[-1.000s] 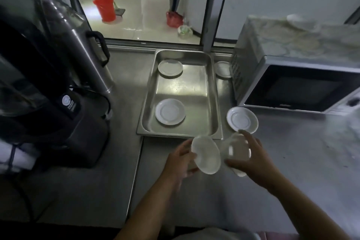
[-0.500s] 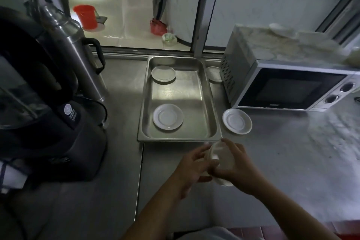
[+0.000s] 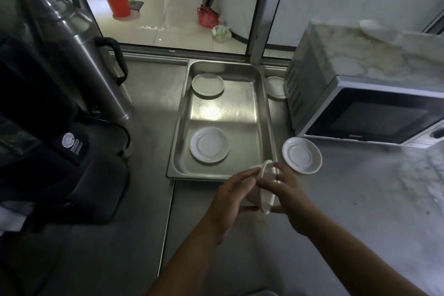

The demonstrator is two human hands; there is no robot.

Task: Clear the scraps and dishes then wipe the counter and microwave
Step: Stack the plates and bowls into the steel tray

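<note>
Over the desk, just below the tray's near right corner, my two hands meet around stacked saucers held on edge. My left hand comes in from seven o'clock, fingers stretched toward the rim and thumb underneath; my right hand comes in from five o'clock, fingers curled over the far face, thumb at the bottom edge. Both grips are closed on the saucers. How many are stacked I cannot tell; my fingers hide most of them. Two saucers lie in the tray, at twelve o'clock and six. Another sits at one o'clock of my hands, before the microwave, and one is half hidden behind it.
</note>
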